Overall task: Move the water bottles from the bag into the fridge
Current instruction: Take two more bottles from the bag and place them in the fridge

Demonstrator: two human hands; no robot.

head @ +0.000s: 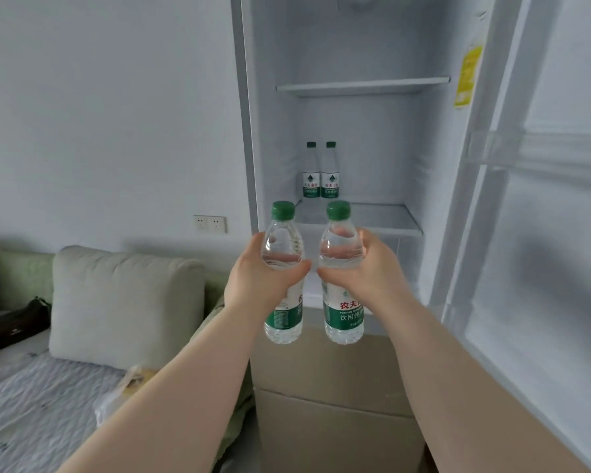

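Our left hand point(253, 278) and right hand point(372, 268) each wrap 1 upright bottle point(283, 268), just short of the fridge point(458, 199) shelf point(382, 220) where 2 bottles point(320, 172) stand at the back; next, we judge, set ours down in front

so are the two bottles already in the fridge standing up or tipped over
Standing up. Both shelved bottles sit upright side by side at the back of the fridge shelf, green caps on top.
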